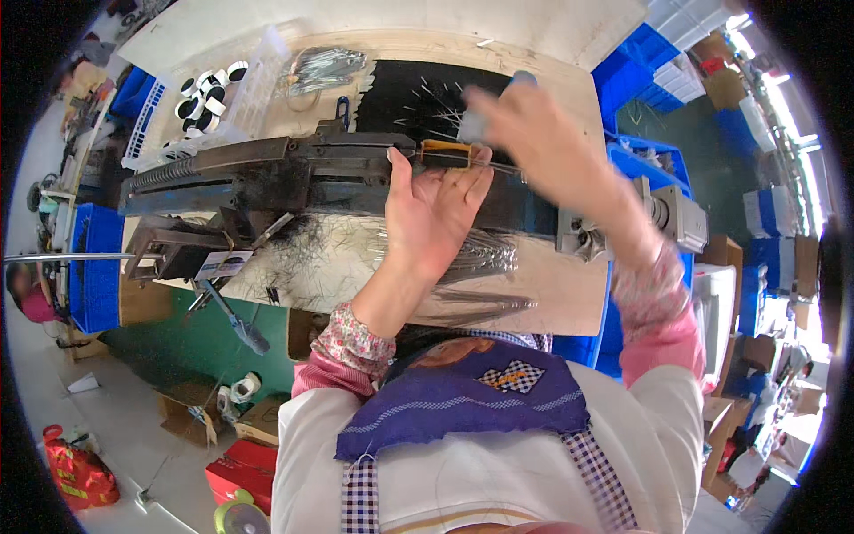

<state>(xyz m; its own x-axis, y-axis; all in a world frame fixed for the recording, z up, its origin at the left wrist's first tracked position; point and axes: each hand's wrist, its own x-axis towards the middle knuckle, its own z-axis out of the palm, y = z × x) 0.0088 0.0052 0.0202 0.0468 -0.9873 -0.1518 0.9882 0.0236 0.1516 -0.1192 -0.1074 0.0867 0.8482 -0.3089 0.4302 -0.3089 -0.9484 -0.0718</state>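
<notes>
from my end, left to right: clear crate [258, 98] holds a pile of black-and-white rolls [214, 100], no sign from here whether they've had any work. dark hair-like strands [294, 249] scattered below the long metal fixture [347, 162], so i'd judge a fair amount has gone through. behind the fixture, a tidy bundle of wires [327, 69] sits set apart; could be finished or stock, can't tell. black mat [387, 98] has loose thin pieces [429, 100] strewn on it, which i read as not used up. hands: left hand [431, 209] is palm up with the thumb spread away, fingers under the yellow-edged piece [445, 146] at the fixture's right end; can't tell if the fingertips pinch anything. that piece is the work in hand; with thin wire sticking out past it, i'd call it unfinished. in front, more thin wires [485, 258] lie in bunches on the bench [569, 289], so plenty seems left. right hand [544, 142] is a blur over the mat's right side; grip unreadable. far right, the grey metal unit [678, 218] has neither hand on it. no count of done vs left possible.
</notes>
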